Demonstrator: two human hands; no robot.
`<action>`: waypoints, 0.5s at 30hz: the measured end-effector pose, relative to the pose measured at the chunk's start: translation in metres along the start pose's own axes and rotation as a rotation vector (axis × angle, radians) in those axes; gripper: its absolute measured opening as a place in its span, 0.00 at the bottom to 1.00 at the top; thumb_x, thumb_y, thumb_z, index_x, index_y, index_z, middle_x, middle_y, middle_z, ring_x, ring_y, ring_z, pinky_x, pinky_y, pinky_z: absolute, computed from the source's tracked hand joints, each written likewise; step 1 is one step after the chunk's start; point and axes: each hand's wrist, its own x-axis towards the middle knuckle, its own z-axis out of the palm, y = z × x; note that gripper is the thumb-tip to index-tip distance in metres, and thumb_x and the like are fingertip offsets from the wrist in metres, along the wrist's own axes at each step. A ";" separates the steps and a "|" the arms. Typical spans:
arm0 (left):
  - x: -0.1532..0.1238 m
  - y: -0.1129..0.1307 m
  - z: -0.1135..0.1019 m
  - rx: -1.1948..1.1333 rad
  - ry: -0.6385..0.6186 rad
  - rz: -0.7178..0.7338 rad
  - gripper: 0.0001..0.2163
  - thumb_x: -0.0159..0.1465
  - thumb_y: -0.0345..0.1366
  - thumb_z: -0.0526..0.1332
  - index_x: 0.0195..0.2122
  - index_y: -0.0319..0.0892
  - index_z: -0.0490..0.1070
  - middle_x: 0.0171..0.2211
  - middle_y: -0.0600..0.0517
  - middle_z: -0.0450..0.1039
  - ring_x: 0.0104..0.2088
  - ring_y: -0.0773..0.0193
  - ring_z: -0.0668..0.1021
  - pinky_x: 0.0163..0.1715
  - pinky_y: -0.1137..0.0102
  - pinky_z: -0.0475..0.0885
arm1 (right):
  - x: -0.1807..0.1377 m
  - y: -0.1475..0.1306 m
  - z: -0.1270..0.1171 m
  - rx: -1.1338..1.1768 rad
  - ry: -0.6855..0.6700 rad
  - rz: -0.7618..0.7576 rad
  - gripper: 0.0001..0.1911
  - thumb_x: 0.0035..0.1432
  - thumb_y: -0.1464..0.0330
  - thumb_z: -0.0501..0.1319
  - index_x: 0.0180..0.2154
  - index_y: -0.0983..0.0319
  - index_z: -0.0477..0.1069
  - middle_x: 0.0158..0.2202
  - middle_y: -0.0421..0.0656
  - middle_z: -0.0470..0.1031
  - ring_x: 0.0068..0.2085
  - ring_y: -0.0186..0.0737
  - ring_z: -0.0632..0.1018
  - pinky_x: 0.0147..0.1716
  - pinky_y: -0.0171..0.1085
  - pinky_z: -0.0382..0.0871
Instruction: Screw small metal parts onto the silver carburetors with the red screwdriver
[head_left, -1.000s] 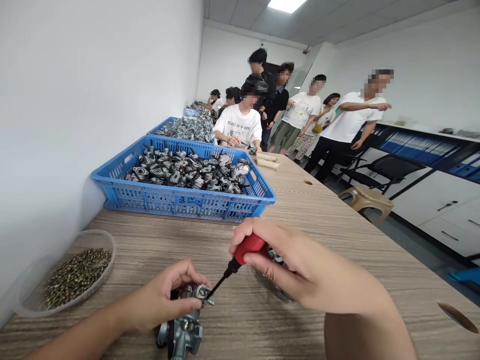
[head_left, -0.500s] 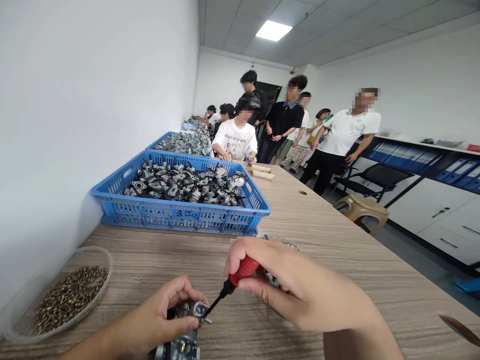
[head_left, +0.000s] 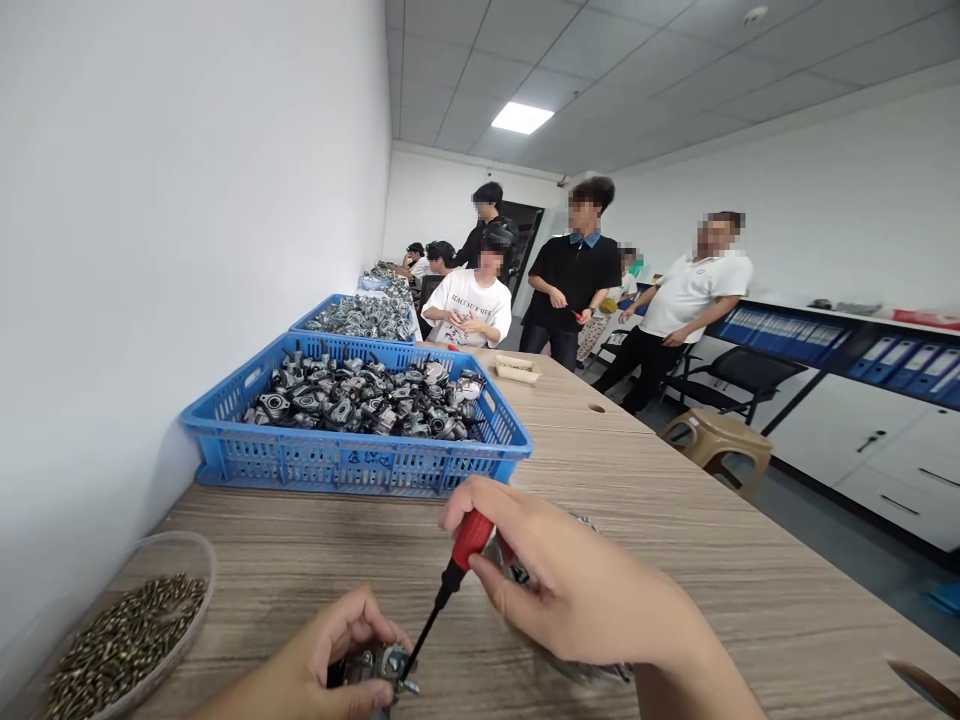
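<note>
My right hand [head_left: 570,590] is closed round a screwdriver [head_left: 454,575] with a red handle and a black shaft. The shaft slants down to the left, its tip on a small metal carburetor part [head_left: 379,665] at the bottom edge of the view. My left hand [head_left: 322,665] grips that part from the left, fingers curled over it. Most of the part is cut off by the frame. Behind my right hand lies a clear dish [head_left: 592,668], largely hidden.
A blue crate [head_left: 337,460] full of metal carburetor parts stands on the wooden table [head_left: 675,540], with a second blue crate [head_left: 322,312] behind it. A clear bowl of screws [head_left: 112,640] sits at the left. Several people sit and stand at the far end. A stool [head_left: 712,440] is to the right.
The view has tilted up, so my hands and the part sit lower in frame. The screwdriver stands more upright. People at the far end have shifted places.
</note>
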 end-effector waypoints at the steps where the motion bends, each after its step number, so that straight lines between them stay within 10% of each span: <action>1: 0.001 -0.002 -0.001 0.002 -0.004 0.002 0.25 0.66 0.58 0.74 0.47 0.47 0.65 0.55 0.40 0.80 0.57 0.48 0.81 0.57 0.56 0.68 | 0.001 0.001 0.000 0.019 -0.005 -0.027 0.11 0.65 0.74 0.60 0.48 0.58 0.69 0.44 0.44 0.80 0.40 0.41 0.79 0.39 0.40 0.72; 9: 0.001 0.001 -0.009 0.244 0.061 0.107 0.27 0.65 0.58 0.73 0.56 0.47 0.73 0.58 0.41 0.78 0.59 0.46 0.78 0.60 0.55 0.70 | 0.013 0.008 0.007 -0.072 0.042 -0.040 0.12 0.74 0.57 0.65 0.39 0.56 0.71 0.25 0.33 0.75 0.25 0.34 0.70 0.27 0.37 0.57; 15: -0.022 0.039 -0.009 0.421 0.391 0.352 0.28 0.64 0.51 0.77 0.63 0.56 0.77 0.66 0.44 0.75 0.70 0.37 0.72 0.69 0.48 0.69 | 0.012 0.005 0.006 -0.154 0.058 -0.002 0.12 0.74 0.58 0.64 0.38 0.57 0.71 0.24 0.33 0.73 0.25 0.34 0.67 0.27 0.37 0.54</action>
